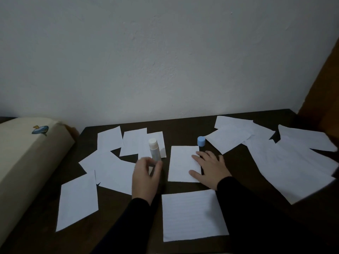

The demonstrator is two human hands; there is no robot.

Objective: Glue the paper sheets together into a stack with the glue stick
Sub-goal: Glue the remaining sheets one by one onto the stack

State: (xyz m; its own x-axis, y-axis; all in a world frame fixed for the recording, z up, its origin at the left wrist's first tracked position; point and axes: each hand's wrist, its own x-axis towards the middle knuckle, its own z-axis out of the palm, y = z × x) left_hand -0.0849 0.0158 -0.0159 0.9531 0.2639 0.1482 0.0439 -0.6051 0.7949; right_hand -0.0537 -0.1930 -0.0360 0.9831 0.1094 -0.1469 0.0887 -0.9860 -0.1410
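Observation:
A white glue stick [154, 149] stands upright and uncapped on the dark table [183, 123]. My left hand [145, 177] curls its fingers round the stick's lower end. Its blue cap [201, 141] sits apart, behind a small white sheet [180, 163]. My right hand [209, 165] lies flat, fingers spread, pressing that sheet's right edge. A larger lined sheet [193, 215] lies nearer to me. Several more white sheets are scattered to the left [77, 200] and right [293, 167].
A cream cushion or box with a small sticker [22, 154] borders the table's left side. A white wall [165, 61] rises behind the table. Something brown [326, 85] stands at the far right corner.

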